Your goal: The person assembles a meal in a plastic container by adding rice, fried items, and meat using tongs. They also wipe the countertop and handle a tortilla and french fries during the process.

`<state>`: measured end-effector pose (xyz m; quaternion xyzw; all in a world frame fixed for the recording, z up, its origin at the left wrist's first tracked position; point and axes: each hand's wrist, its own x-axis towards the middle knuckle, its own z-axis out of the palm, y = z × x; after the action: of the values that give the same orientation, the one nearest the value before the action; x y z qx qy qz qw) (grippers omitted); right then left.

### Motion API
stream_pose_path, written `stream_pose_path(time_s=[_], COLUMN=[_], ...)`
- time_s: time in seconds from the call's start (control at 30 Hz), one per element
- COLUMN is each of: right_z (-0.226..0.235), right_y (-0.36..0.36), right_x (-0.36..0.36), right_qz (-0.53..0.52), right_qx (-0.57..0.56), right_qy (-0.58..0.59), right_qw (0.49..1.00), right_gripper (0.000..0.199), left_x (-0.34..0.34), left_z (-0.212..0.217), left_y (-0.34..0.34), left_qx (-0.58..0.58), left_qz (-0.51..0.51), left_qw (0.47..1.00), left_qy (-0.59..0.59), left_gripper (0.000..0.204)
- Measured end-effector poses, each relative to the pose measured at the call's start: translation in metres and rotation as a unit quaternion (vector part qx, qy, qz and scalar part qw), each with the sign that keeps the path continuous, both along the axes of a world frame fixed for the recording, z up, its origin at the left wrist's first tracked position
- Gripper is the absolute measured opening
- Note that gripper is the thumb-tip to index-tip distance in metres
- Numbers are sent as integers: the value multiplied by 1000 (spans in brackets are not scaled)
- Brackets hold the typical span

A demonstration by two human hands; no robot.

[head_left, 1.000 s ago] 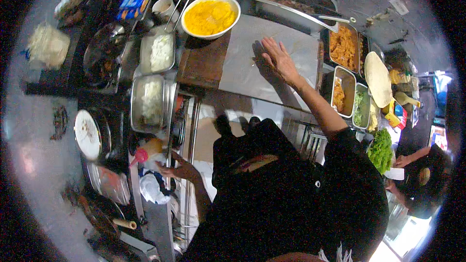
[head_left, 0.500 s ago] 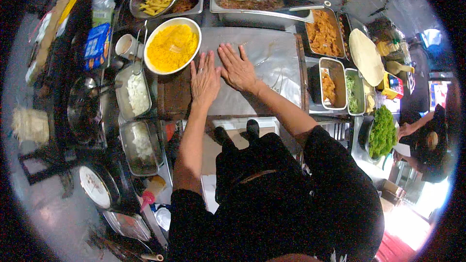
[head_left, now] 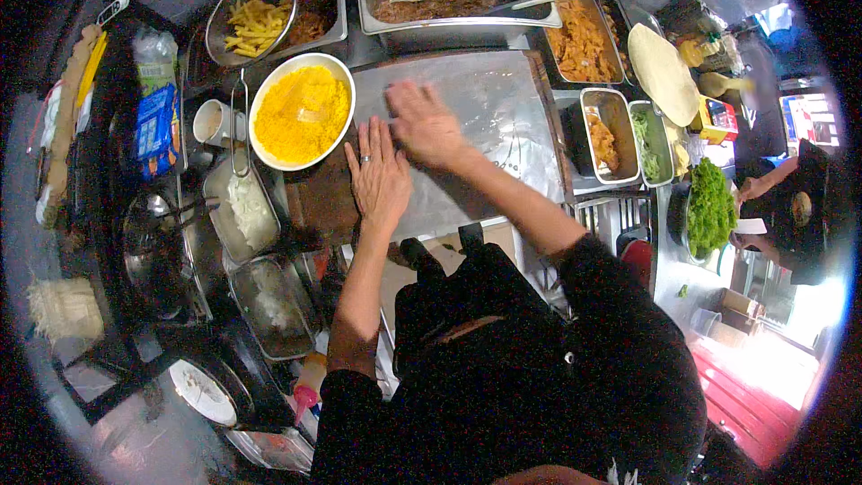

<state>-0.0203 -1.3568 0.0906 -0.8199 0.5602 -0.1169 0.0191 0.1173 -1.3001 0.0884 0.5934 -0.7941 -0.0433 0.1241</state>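
Observation:
A thin, shiny greyish sheet (head_left: 507,112), foil or paper, lies spread over a dark wooden board (head_left: 314,207). My left hand (head_left: 382,175) rests flat at the sheet's left edge, fingers stretched forward, a ring on one of them. Just to its right, my right hand (head_left: 426,126) lies over the sheet with fingers extended, smeared by motion. Neither hand holds anything. Close to my left fingertips, a white oval bowl (head_left: 347,130) is filled with shredded yellow cheese (head_left: 301,114).
Beyond the board stand a sieve of fries (head_left: 256,29) and a steel meat pan (head_left: 449,29) with utensils. Trays of orange-coated pieces (head_left: 582,45), flatbread (head_left: 663,74) and lettuce (head_left: 711,211) line the right. White-sauce container (head_left: 251,216) sits left. Another person's hand (head_left: 768,181) shows far right.
The whole view has turned slightly, so the board and trays appear tilted. My right hand has become blurred with movement over the sheet; my left hand stays flat beside it.

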Motion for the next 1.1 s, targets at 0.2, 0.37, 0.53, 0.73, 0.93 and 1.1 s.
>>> stream_pose_path(time_s=[0.2,0.37,0.53,0.73,0.93,1.1], right_z=[-43,0,18,7,-5,-3], right_y=[-16,9,62,83,103,129], right_x=[-85,-147,-1,-30,-74,29], right_qz=[-123,-178,-33,-161,-245,-69], right_qx=[-54,-12,-22,58,20,29], right_qy=[20,165,-22,-13,32,11], right_qw=[991,970,999,985,969,997], right_gripper=[56,56,54,60,63,62], left_x=[-3,5,30,36,37,38], left_z=[5,-3,0,-3,0,-6], left_y=[3,0,9,21,18,16], left_qx=[-3,-10,-6,-23,-15,-8], left_qz=[15,11,-56,-49,-63,-68], left_qw=[1000,990,988,999,997,998], left_qy=[13,141,141,4,37,-3], left_gripper=[60,54,50,51,50,51])
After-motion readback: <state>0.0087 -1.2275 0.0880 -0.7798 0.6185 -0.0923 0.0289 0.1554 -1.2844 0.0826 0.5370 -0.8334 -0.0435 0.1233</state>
